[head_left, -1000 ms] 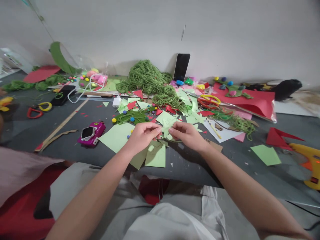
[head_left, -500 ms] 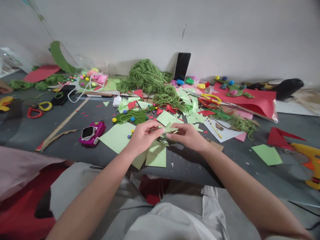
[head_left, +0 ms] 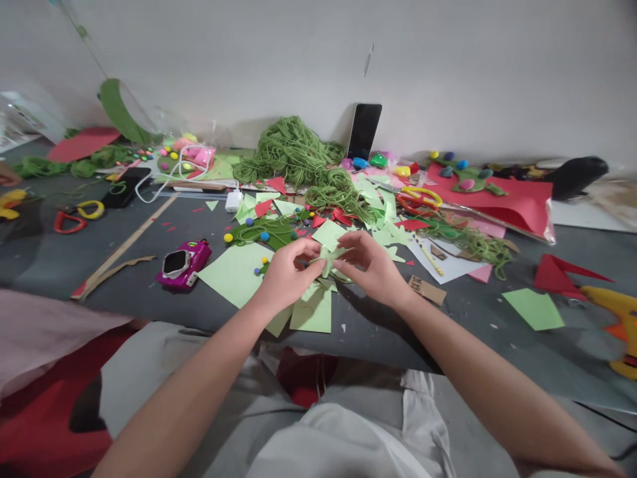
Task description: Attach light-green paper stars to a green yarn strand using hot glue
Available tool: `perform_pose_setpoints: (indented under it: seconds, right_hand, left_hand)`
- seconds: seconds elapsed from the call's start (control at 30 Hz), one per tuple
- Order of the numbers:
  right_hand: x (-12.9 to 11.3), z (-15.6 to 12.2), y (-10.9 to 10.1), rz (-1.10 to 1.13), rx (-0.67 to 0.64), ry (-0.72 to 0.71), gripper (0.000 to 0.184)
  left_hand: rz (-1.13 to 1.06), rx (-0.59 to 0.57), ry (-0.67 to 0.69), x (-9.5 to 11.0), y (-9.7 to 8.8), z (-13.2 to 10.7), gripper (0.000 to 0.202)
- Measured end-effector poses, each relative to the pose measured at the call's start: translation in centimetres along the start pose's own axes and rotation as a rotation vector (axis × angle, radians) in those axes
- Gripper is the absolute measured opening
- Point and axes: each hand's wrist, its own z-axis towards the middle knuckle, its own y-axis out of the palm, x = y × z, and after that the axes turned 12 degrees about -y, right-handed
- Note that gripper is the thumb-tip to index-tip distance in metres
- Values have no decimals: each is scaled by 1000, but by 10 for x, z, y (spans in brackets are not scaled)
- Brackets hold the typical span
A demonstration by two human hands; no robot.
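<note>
12 o'clock of right hand [head_left: 374, 267]: heaped green yarn pile [head_left: 293, 149], light-green paper offcuts [head_left: 383, 234] block way. 9 o'clock of left hand [head_left: 284, 273]: magenta plastic toy camera [head_left: 183, 263] near. 3 o'clock: small brown cardboard scrap [head_left: 426, 290] just beside; beyond, bare dark-grey tabletop [head_left: 478, 322] open.

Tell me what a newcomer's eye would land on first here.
Dead centre, the left hand and right hand pinch a small light green paper piece between them above the grey table. At the back, a big heap of green yarn lies beside a dark phone propped upright.
</note>
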Motion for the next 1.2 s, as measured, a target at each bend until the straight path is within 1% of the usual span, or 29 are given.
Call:
perform_pose_setpoints:
  seconds: [0.07, 0.13, 0.2, 0.27, 0.33, 0.5, 0.63, 0.8, 0.9, 1.07, 1.13, 1.2]
  right_hand:
    - [-3, -1, -1, -192, -34, -182, 38]
    - [-5, -1, -1, -336, -74, -338, 39]
    - [-5, -1, -1, -412, -87, -424, 37]
    - [-3, -2, 0, -448, -79, -466, 33]
    - [-1, -2, 0, -457, -67, -486, 28]
    - [-1, -1, 1, -460, -38, -493, 14]
    - [-3, 1, 1, -448, -17, -465, 5]
    - [-4, 0, 1, -458, 18, -441, 6]
    - [-5, -1, 1, -454, -21, -475, 6]
    - [-4, 1, 0, -437, -89, -514, 9]
    - [-9, 2, -1, -428, -111, -518, 8]
    - [-20, -5, -4, -402, -111, -491, 7]
  left_hand:
    - [39, 14, 24, -1, 0, 0, 16]
    - [26, -3, 14, -1, 1, 0, 16]
    - [0, -32, 5, 0, 2, 0, 17]
    - [-18, -51, 13, 1, 3, -1, 16]
    - [-28, -57, 12, 2, 3, -2, 17]
    - [-22, -16, -34, 4, 2, -2, 21]
    - [-18, -3, -6, 2, 3, -2, 22]
    - [-49, 46, 56, -4, 5, -3, 23]
    - [-70, 40, 103, -3, 6, -3, 19]
    - [-37, 17, 178, -3, 7, -2, 13]
    - [-30, 15, 182, -4, 7, -2, 12]
    - [-30, 15, 174, -4, 8, -2, 10]
